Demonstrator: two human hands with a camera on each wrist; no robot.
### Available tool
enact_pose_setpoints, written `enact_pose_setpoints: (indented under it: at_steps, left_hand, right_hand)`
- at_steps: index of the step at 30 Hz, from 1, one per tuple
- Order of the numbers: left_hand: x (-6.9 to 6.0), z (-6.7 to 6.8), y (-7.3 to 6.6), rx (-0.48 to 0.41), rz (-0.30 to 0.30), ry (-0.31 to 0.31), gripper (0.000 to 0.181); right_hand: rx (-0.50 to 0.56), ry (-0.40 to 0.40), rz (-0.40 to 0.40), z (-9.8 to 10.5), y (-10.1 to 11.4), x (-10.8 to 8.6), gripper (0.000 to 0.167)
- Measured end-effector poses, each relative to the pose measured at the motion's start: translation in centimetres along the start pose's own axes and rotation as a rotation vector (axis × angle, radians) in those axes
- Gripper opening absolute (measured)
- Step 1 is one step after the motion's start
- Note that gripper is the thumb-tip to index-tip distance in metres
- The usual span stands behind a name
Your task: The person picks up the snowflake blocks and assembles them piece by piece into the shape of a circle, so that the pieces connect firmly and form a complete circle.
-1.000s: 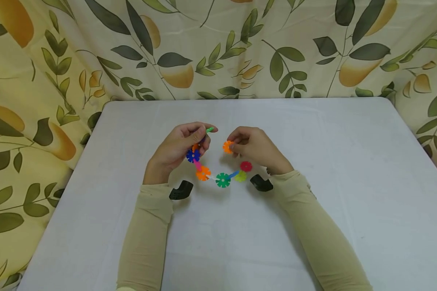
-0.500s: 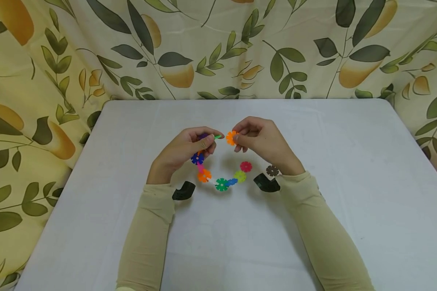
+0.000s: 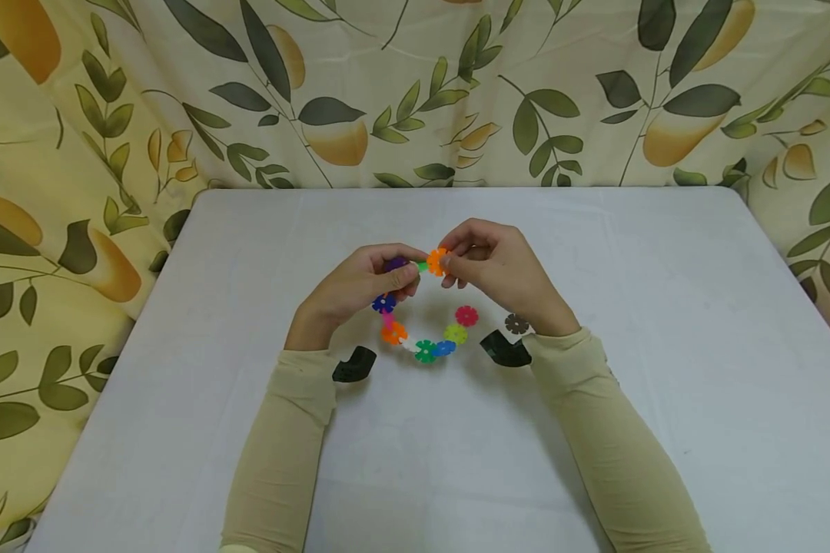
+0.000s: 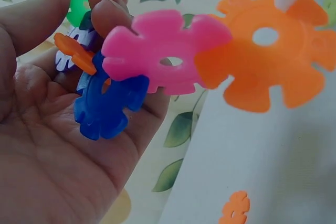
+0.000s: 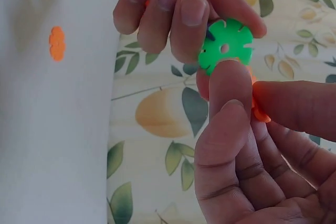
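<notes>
A curved chain of colourful notched plastic discs hangs from my left hand. The thumb and fingers hold its upper end, near a purple disc and a green disc. Below come a blue disc, a pink disc and an orange disc. My right hand pinches another orange disc between thumb and index finger, up against the green disc's edge. Whether the two are slotted together is hard to tell. The chain's lower part curves round to a red disc.
A grey-brown disc shows beside my right wrist. One loose orange disc lies on the white table. Black devices sit at both wrists. A leaf-patterned cloth hangs behind the table.
My right hand has moved up and slightly right with the orange disc. My left hand has moved right with the chain, bringing the green disc against the orange one.
</notes>
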State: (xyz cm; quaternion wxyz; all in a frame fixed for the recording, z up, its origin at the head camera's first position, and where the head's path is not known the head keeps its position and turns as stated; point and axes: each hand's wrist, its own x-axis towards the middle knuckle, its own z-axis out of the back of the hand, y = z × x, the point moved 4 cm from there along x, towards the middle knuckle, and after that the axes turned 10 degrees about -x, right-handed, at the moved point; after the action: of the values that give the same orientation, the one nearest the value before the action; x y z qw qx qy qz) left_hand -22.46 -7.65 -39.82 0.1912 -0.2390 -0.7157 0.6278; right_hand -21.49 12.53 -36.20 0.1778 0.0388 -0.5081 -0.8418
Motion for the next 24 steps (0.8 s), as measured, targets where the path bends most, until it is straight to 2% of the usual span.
enact_pose_setpoints:
  at_steps: [4,12,17,24]
  left_hand:
    - [0.0,0.0,0.0,0.024,-0.002,-0.022,0.025]
    - [0.2,-0.2,0.1,0.059,-0.072,-0.057,0.024]
    - [0.3,-0.3,0.1,0.053,-0.093,-0.075,0.024]
    - [0.4,-0.4,0.1,0.032,-0.097,-0.093,0.024]
  right_hand:
    - [-0.032,-0.004,0.041,-0.3,0.3,-0.1,0.006]
    - [-0.101,-0.07,0.085,-0.5,0.8,-0.2,0.006]
    - [-0.034,-0.094,0.091,-0.8,0.7,-0.1,0.007]
    - [0.054,-0.112,0.041,-1.2,0.3,0.0,0.007]
